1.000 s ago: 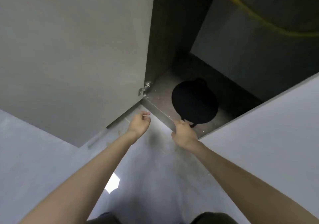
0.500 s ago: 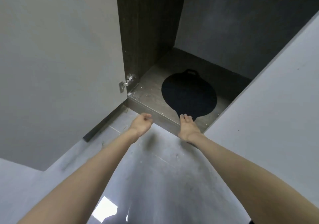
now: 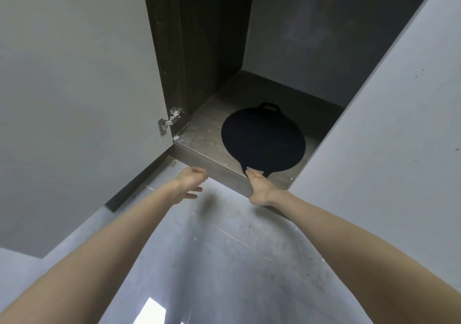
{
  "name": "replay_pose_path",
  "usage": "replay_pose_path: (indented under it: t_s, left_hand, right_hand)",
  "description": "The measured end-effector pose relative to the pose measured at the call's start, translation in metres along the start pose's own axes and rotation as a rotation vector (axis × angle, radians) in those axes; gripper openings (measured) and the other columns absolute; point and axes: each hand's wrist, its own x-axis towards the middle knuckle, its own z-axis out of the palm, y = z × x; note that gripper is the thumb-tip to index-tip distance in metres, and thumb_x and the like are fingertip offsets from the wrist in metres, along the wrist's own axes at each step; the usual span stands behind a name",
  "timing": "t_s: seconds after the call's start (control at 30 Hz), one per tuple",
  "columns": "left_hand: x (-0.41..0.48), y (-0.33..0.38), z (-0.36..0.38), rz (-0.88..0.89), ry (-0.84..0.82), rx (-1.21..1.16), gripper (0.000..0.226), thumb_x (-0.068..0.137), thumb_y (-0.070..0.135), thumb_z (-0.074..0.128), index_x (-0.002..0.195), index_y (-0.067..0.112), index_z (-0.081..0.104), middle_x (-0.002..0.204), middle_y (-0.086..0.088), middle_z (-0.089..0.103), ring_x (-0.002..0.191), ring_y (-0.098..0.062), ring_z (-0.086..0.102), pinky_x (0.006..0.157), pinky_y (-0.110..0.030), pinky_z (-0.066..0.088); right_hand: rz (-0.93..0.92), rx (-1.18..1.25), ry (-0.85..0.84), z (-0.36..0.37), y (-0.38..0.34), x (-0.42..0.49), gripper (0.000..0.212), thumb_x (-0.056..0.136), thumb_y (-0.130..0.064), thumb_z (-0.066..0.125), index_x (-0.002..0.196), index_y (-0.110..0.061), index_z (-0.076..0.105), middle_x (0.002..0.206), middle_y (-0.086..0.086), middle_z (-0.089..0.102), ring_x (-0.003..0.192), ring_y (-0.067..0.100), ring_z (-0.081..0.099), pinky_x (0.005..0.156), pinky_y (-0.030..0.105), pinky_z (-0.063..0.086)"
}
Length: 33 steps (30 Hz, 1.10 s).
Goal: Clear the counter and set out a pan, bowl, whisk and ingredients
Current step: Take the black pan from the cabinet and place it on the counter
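A flat round black pan (image 3: 263,139) lies on the bottom shelf (image 3: 199,140) of an open low cabinet, with a small loop handle at its far side. Its near handle points toward me at the shelf's front edge. My right hand (image 3: 259,186) reaches in with straight fingers, and the fingertips touch that near handle. My left hand (image 3: 190,180) hovers in front of the shelf's edge, fingers loosely curled, holding nothing.
The left cabinet door (image 3: 74,86) stands swung open on a metal hinge (image 3: 169,121). The right door (image 3: 386,124) also stands open, so the gap to the pan is narrow. Grey tiled floor (image 3: 224,248) lies below my arms.
My view has come closer to the cabinet. My right hand went from curled at the shelf's edge to straight fingers on the pan's handle. My left hand loosened its curl.
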Motion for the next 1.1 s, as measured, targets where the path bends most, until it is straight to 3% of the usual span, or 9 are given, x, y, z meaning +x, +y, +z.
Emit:
replay_pose_path:
  t_s: [0.13,0.3,0.4,0.47,0.63,0.77,0.83,0.97,1.1]
  left_hand:
    - [0.007,-0.004,-0.012,-0.042,0.033,-0.033,0.034,0.099,0.017,0.045,0.132,0.01,0.046,0.139,-0.01,0.047,0.121,-0.03,0.051,0.099,-0.041,0.043]
    - [0.011,-0.011,-0.012,-0.137,0.012,-0.032,0.04,0.1,0.025,0.042,0.138,0.012,0.041,0.143,-0.01,0.044,0.126,-0.033,0.047,0.104,-0.044,0.04]
    - [0.015,-0.015,-0.008,-0.195,-0.015,-0.056,0.045,0.1,0.029,0.043,0.141,0.013,0.038,0.145,-0.01,0.042,0.127,-0.034,0.046,0.104,-0.045,0.039]
    - [0.019,-0.017,-0.003,-0.218,-0.035,-0.074,0.049,0.099,0.032,0.045,0.142,0.012,0.035,0.145,-0.01,0.042,0.128,-0.034,0.046,0.105,-0.046,0.039]
    - [0.036,-0.021,0.01,-0.206,-0.05,-0.232,0.039,0.099,0.02,0.047,0.135,0.004,0.045,0.134,-0.011,0.052,0.121,-0.031,0.051,0.103,-0.043,0.041]
    - [0.046,-0.028,0.016,-0.186,0.0,-0.388,0.03,0.097,0.002,0.045,0.127,0.003,0.051,0.118,-0.015,0.062,0.088,-0.023,0.063,0.078,-0.035,0.052]
    - [0.048,-0.031,0.015,-0.189,-0.016,-0.449,0.035,0.095,-0.006,0.044,0.126,0.009,0.047,0.103,-0.014,0.063,0.077,-0.019,0.062,0.075,-0.032,0.051]
    - [0.041,-0.028,0.004,-0.193,-0.057,-0.597,0.043,0.093,-0.012,0.044,0.126,0.015,0.044,0.09,-0.011,0.063,0.077,-0.017,0.062,0.058,-0.025,0.058]
    - [0.012,-0.016,-0.01,-0.217,-0.104,-0.702,0.043,0.093,-0.012,0.042,0.128,0.012,0.047,0.085,-0.009,0.07,0.069,-0.016,0.071,0.056,-0.024,0.058]
  right_hand:
    - [-0.108,-0.014,-0.051,0.015,-0.018,-0.009,0.088,0.08,0.008,0.052,0.153,-0.009,0.004,0.161,0.001,-0.006,0.149,0.019,0.0,0.119,0.025,0.008]
    - [-0.277,-0.058,-0.148,0.043,-0.032,-0.019,0.095,0.078,0.013,0.047,0.154,-0.024,0.002,0.16,-0.013,-0.007,0.149,0.023,0.001,0.121,0.037,0.015]
    - [-0.461,-0.173,-0.032,0.042,-0.033,-0.031,0.091,0.076,0.017,0.044,0.153,-0.022,0.016,0.159,-0.012,0.012,0.141,0.017,0.023,0.107,0.026,0.034]
    - [-0.553,-0.286,0.108,0.036,-0.03,-0.037,0.091,0.073,0.02,0.046,0.151,-0.019,0.022,0.155,-0.006,0.025,0.135,0.019,0.03,0.099,0.028,0.037]
    - [-0.32,-0.533,0.124,0.024,-0.005,-0.033,0.101,0.076,0.023,0.046,0.153,-0.018,-0.006,0.161,0.001,-0.009,0.149,0.024,-0.002,0.121,0.041,0.007]
    - [-0.269,-0.653,-0.009,0.025,0.008,-0.022,0.103,0.08,0.025,0.039,0.15,-0.025,-0.018,0.159,0.002,-0.02,0.147,0.033,-0.008,0.119,0.051,0.014]
    - [-0.277,-0.676,-0.015,0.029,0.005,-0.019,0.105,0.078,0.026,0.038,0.149,-0.026,-0.021,0.158,0.003,-0.022,0.146,0.038,-0.009,0.116,0.055,0.017]
    - [-0.302,-0.711,0.013,0.024,-0.008,-0.023,0.106,0.078,0.025,0.04,0.149,-0.023,-0.021,0.159,0.005,-0.019,0.145,0.041,-0.008,0.115,0.06,0.013]
    - [-0.338,-0.756,0.01,-0.005,-0.022,-0.043,0.101,0.083,0.021,0.042,0.15,-0.026,-0.018,0.161,0.004,-0.012,0.146,0.039,-0.002,0.115,0.058,0.01]
